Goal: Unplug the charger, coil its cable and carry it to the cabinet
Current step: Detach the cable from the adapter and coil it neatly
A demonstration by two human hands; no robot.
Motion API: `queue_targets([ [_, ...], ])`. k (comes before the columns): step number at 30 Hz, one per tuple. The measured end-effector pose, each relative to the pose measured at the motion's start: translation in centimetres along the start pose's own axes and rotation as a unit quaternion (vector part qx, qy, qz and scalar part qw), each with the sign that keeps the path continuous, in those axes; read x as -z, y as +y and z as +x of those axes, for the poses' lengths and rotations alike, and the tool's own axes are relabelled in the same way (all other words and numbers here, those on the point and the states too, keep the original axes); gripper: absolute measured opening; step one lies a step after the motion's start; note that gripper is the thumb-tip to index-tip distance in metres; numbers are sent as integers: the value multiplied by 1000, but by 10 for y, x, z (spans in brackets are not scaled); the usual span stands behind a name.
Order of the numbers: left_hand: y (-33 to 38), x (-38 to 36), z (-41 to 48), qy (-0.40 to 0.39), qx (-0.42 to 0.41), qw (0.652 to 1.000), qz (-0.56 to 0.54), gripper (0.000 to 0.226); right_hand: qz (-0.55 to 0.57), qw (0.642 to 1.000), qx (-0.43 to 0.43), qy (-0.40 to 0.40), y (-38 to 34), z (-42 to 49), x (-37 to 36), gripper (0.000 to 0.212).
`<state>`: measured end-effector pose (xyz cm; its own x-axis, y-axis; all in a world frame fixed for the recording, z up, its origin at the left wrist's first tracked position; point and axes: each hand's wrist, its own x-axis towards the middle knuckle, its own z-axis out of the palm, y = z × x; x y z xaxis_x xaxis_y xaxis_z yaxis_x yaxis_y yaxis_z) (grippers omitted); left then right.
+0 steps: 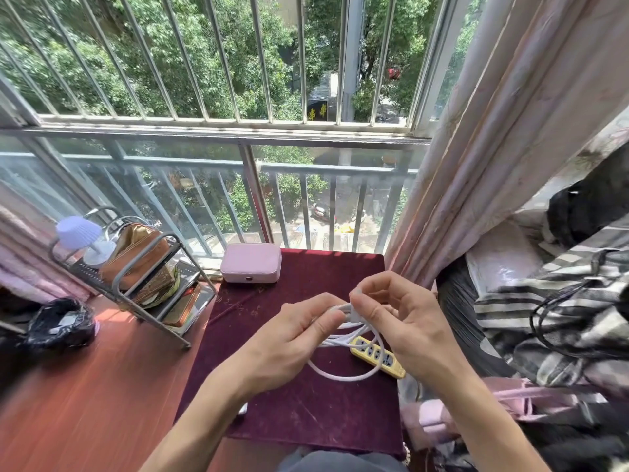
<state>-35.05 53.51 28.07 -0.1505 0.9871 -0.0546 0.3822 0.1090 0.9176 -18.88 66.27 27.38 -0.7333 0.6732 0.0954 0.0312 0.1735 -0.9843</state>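
Observation:
A white charger cable (pixel 343 374) hangs in several loops between my two hands above the dark red cloth (pixel 306 410). My left hand (pixel 289 338) pinches the bundled loops at their top. My right hand (pixel 398 321) pinches the white charger plug end (pixel 355 313) against the bundle. Just below the loops a yellow power strip (pixel 379 357) lies on the cloth, with nothing plugged into its visible sockets. No cabinet is in view.
A pink case (pixel 251 263) sits at the cloth's far edge. To the left stands a metal rack (pixel 149 301) with a brown pouch and a small lamp; a black bag (pixel 61 323) lies beside it. Curtain (pixel 493 165) and striped bedding (pixel 551 301) crowd the right.

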Motion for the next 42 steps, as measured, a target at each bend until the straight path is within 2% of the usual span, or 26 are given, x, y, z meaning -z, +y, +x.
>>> queue_targets([
  [5, -2, -1, -2, 20, -8, 998, 60, 26, 103, 993, -48, -20, -1, -1, -2, 18],
  [8, -6, -4, -4, 24, 5, 996, 85, 28, 150, 987, -64, 5, 3, -4, -6, 18],
  [9, -7, -5, -5, 24, 8, 996, 87, 28, 114, 992, -48, 19, 4, -6, -7, 16],
  [11, -6, -6, -4, 26, 5, 997, 74, 30, -27, 999, 11, 30, 8, -10, -8, 4],
  [12, -6, -7, -4, 26, 3, 998, 58, 31, -91, 995, 41, 26, 10, -12, -7, 4],
  [14, -5, -8, -2, 26, 6, 999, 31, 38, -151, 986, 69, 7, 12, -14, -5, 12],
  [19, -6, -13, -1, 55, 12, 998, 21, 34, -220, 972, 53, -58, 17, -11, 3, 34],
  [23, -3, -19, 4, 84, -6, 996, -15, 29, -106, 986, 25, -126, 18, -6, 6, 27],
  [26, -5, -35, 8, 151, -3, 987, -56, 32, -47, 996, 22, -75, 20, -3, 1, 26],
  [29, -17, -56, 10, 248, 30, 966, -66, 49, -34, 999, 0, 14, 28, 0, -7, 25],
  [34, -30, -78, 16, 378, 50, 924, -40, 44, -21, 991, -14, 135, 38, -7, -34, 28],
  [38, -30, -91, 17, 416, 37, 908, -46, 39, -46, 983, 10, 180, 42, -8, -46, 35],
  [42, -35, -93, 15, 372, 57, 920, -105, 51, -69, 985, 30, 156, 51, -4, -37, 39],
])
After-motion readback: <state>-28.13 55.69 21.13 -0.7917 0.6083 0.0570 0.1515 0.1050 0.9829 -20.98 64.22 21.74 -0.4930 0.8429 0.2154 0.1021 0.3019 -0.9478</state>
